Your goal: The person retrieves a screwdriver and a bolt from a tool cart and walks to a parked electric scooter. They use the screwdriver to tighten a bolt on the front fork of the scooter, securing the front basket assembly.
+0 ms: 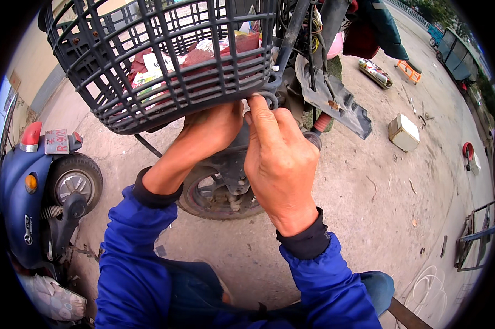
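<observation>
A black plastic basket is fixed to the front of a two-wheeled vehicle, and its front wheel stands below. My left hand reaches under the basket's bottom edge; the basket and my other hand hide its fingertips. Close against it, my right hand is closed in a pinch at the basket's lower right corner, index finger stretched up to the edge. Whatever lies between those fingers is too small or hidden to make out. Dark red cloth and printed papers lie inside the basket.
A broken dark plastic panel and loose cables hang right of the basket. A blue scooter is parked at the left. On the concrete at the right are a whitish block, an orange item, a metal frame and coiled white cable.
</observation>
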Demonstrator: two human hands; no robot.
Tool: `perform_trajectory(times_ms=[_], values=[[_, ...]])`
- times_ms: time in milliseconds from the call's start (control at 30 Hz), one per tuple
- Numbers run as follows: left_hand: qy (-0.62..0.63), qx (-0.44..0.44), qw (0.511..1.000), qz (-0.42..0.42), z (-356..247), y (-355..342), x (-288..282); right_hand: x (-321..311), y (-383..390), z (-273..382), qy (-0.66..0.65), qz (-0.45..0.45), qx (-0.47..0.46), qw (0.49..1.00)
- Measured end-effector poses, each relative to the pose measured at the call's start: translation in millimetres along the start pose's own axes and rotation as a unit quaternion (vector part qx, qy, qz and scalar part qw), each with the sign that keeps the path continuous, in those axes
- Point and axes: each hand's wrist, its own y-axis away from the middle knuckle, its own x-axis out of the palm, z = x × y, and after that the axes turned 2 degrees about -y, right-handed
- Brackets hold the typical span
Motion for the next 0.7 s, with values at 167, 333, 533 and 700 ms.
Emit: perform_trajectory(times_ms=[167,333,533,700], values=[[0.038,0.02,0.999,-0.008,-1.9,2.2,-0.7,8.9,5.7,2.2,-0.018,-0.001,0.009,1.0],[0.009,0.017,0.999,0.028,5.2,2.5,2.7,15.2,23.5,0.1,-0.023,-0.021,0.015,0.999],[-0.01,0.129,0.987,-0.091,22.3,8.8,17.5,28.3,43.2,6.1,-0.041,-0.044,0.03,0.998],[-0.017,0.022,1.0,0.004,10.6,10.0,7.0,26.9,49.7,1.7,-0.05,-0.043,0.037,0.997]])
